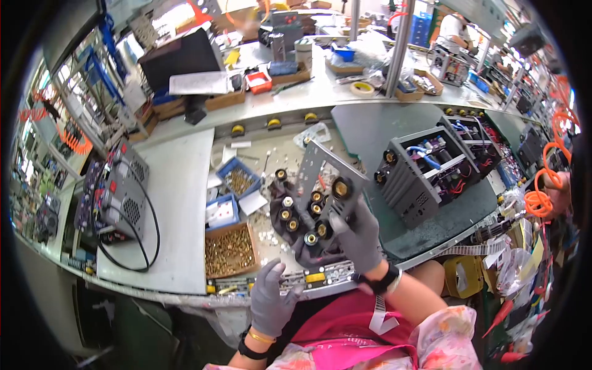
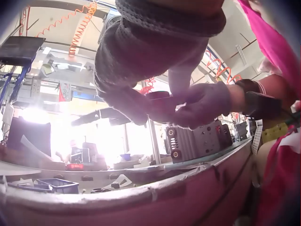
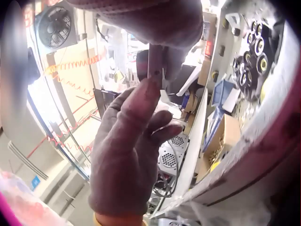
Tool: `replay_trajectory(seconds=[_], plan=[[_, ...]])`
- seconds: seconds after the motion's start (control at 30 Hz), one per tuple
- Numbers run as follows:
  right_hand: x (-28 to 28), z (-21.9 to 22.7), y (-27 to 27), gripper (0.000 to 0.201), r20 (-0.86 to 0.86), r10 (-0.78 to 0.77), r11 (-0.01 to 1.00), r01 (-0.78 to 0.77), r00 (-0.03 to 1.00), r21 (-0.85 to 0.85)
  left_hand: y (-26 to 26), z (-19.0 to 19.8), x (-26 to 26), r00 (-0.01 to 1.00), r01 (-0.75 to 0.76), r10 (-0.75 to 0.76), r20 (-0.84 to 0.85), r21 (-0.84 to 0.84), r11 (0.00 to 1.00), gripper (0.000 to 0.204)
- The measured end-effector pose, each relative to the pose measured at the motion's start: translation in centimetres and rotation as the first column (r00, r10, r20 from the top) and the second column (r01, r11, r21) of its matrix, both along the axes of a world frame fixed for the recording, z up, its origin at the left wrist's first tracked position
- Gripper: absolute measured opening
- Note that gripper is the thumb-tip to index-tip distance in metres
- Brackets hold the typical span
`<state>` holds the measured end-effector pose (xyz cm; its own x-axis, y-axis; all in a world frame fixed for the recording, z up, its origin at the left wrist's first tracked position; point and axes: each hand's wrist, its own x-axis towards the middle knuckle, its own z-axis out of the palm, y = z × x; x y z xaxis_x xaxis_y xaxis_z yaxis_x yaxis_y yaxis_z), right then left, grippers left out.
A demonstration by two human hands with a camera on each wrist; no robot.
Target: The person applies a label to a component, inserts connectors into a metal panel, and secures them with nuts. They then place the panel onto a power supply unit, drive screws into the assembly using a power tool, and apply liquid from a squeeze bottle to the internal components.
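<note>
My right hand [image 1: 359,235], in a grey glove, grips the lower right end of a grey metal panel [image 1: 322,168] and holds it tilted above the bench. A round black foot with a brass-coloured centre [image 1: 342,187] sits on the panel near the fingers. Several similar black feet [image 1: 293,224] lie on a dark cloth [image 1: 333,256] below. My left hand [image 1: 271,299], also gloved, is at the bench's front edge with fingers loosely bent and nothing in it. In the right wrist view, the left hand [image 3: 127,155] overlaps the panel's narrow edge [image 3: 155,66].
Left of the cloth stand a cardboard box of small brass parts [image 1: 229,251] and blue trays [image 1: 238,177]. Grey metal housings with wiring [image 1: 414,176] stand on a green mat [image 1: 394,237] at right. Another grey unit with a black cable [image 1: 126,197] is at left.
</note>
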<state>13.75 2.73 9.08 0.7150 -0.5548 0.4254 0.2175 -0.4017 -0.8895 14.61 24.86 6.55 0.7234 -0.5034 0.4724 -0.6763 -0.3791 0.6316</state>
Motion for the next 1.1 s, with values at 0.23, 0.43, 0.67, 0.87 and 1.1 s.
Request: replay_trajectory(seconds=[0.23,0.43,0.67,0.87,1.1], plan=[[8.1,-1.9,-5.8,0.008,-0.05,-0.167,0.253,-0.006,0.985,-0.967,0.5,-3.1,1.6,0.997,0.005,0.002,-0.072,0.094,0.996,0.043],[15.5,-9.4,-7.9,0.017,-0.371,-0.554,0.301,-0.236,0.745,-0.924,0.0,-4.1,1.2,0.999,-0.012,0.004,0.042,0.178,0.984,0.039],[16.6,-10.6,-11.0,0.036,-0.473,-0.424,0.628,-0.126,0.772,-0.768,-0.4,-4.2,1.5,1.0,-0.007,0.004,0.017,0.163,0.987,0.038],[6.6,-2.3,-5.8,0.028,-0.49,0.024,0.73,-0.35,0.872,-0.587,-0.1,-3.1,2.1,0.988,0.118,-0.097,-0.121,0.18,0.977,0.039],[-7.5,7.1,-10.8,0.01,-0.155,0.163,0.84,-0.219,0.974,-0.496,-4.8,7.3,1.9,0.208,0.277,-0.516,-0.831,-0.455,0.846,0.036]])
